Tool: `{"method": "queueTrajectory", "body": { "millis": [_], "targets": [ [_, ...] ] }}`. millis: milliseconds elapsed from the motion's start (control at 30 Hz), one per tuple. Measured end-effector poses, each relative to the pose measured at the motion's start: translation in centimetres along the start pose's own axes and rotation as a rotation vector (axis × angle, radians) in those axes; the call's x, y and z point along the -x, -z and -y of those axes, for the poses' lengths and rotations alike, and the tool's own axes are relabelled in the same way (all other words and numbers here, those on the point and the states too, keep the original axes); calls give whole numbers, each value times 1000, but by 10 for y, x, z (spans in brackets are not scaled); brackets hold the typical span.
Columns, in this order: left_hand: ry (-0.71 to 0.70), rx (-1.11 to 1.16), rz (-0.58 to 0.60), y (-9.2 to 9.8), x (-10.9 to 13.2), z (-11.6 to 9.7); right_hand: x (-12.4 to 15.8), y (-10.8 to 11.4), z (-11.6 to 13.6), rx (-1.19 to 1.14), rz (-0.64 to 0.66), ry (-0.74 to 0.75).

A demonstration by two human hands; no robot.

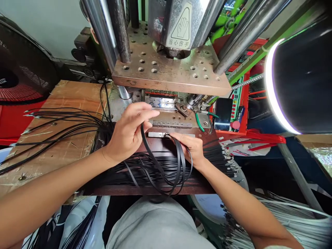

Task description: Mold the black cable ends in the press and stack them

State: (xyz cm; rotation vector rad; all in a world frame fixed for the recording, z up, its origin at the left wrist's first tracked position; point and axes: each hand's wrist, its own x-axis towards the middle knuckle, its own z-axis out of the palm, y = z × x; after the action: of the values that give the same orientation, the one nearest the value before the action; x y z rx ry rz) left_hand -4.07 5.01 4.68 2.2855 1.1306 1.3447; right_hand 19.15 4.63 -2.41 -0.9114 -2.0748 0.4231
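A looped flat black cable (pixel 178 162) hangs between my two hands, above the bench edge. My left hand (pixel 128 133) has its fingers curled round one run of it, the index finger stretched out to the right. My right hand (pixel 192 148) pinches the cable near its end, with several loops hanging below the fingers. That end lies close to a narrow metal bar fixture (pixel 155 135) at the front of the press; whether it touches is hidden by my fingertips. Beneath the loops lies a wide bundle of black cables (pixel 119 174) with metal-looking ends at the right.
The press's drilled plate (pixel 168 74) hangs over the metal die (pixel 160 102). Green-handled pliers (pixel 199 121) and a phone (pixel 223 112) lie right of it. A ring lamp (pixel 269 86) stands at right, a fan (pixel 20 65) at left. More cables (pixel 59 129) cover a wooden board.
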Motion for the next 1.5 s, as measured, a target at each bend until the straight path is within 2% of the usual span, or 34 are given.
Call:
{"method": "queueTrajectory", "body": {
  "millis": [67, 133, 233, 467, 600, 667, 767, 900, 1033, 1200, 1300, 1367, 1500],
  "targets": [
    [50, 24, 66, -2, -1, 3, 0, 0, -1, 0, -6, 5],
    [60, 8, 83, -7, -2, 8, 1, 1, -1, 12, 5, 14],
    [20, -22, 104, -16, -2, 17, 1, 3, 1, 26, 67, 30],
    [-109, 40, 246, -31, 0, 30, -9, 8, 6, 79, 201, 9],
    [-138, 54, 322, -36, 0, 34, -12, 19, 3, 64, 357, 30],
    [-169, 47, 340, -36, -1, 35, -12, 24, 3, 89, 390, 41],
    [-215, 31, 333, -36, -3, 36, -12, 26, 5, 129, 332, -21],
    [-225, 19, 330, -34, -3, 34, -17, 23, 1, -12, 121, -267],
    [-265, -17, 321, -32, -2, 32, -21, 18, -10, -87, 89, -362],
    [-362, -48, 343, -30, -1, 28, -23, 14, -13, -121, 103, -340],
    [-370, -41, 371, -31, 1, 26, -21, 13, -9, -108, 100, -287],
    [-308, -40, 412, -33, 3, 25, -18, 12, -6, -62, 120, -221],
    [-72, -80, 542, -41, 9, 27, -14, 13, -2, 22, 204, -91]
  ]
}}
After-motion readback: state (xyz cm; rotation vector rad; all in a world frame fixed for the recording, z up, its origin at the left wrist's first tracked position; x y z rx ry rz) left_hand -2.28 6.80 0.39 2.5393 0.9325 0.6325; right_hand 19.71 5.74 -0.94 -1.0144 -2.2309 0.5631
